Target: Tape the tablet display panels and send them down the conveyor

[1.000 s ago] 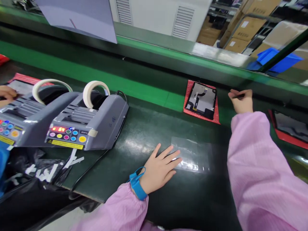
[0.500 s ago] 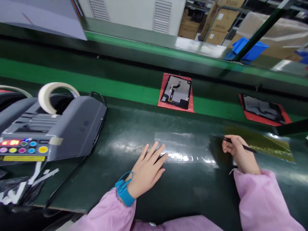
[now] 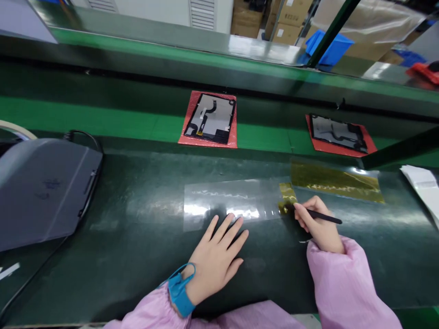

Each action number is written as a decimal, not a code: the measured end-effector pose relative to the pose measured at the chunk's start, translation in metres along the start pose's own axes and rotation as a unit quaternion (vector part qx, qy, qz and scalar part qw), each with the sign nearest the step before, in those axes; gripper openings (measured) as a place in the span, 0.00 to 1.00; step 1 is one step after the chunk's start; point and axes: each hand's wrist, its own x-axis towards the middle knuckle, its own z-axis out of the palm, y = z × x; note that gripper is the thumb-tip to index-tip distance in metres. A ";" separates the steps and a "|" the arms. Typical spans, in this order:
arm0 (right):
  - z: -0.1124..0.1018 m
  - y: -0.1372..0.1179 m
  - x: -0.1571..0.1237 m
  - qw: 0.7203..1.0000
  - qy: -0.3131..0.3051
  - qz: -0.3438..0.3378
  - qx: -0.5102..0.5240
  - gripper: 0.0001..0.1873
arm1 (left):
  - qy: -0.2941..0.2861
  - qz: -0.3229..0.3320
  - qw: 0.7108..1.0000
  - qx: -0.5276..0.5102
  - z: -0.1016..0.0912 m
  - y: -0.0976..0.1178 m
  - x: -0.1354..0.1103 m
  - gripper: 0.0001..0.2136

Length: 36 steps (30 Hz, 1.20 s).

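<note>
My left hand lies palm down with its fingers spread, fingertips at the lower edge of a clear plastic film strip. A blue band with a thin cord is round that wrist. In my right hand, a slim black tool that looks like tweezers is pinched, tilted low over the bench. Its tip points left, at a small amber tape piece by the right end of the clear film. Whether the tip touches the tape I cannot tell. Behind the right hand lies a larger amber film sheet.
A grey tape dispenser with a black cable stands on the left. At the back, two flat display panels rest on red wrap. White paper is at the right, and a green post rises nearby.
The view has shifted right. My right hand has moved left and toward me with the black tweezers, and the small amber piece now shows at their tip. My left hand stays spread.
</note>
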 end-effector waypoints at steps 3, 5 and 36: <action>-0.001 0.000 -0.002 0.999 0.000 -0.008 -0.041 0.19 | -0.002 -0.014 1.000 0.000 0.002 0.003 0.004 0.26; -0.001 -0.002 -0.003 0.999 -0.007 -0.005 -0.047 0.18 | 0.000 -0.018 1.000 -0.001 0.003 0.003 0.004 0.26; -0.023 -0.027 0.074 0.970 0.100 -0.202 0.087 0.14 | 0.016 -0.008 1.000 0.007 0.002 0.003 0.003 0.28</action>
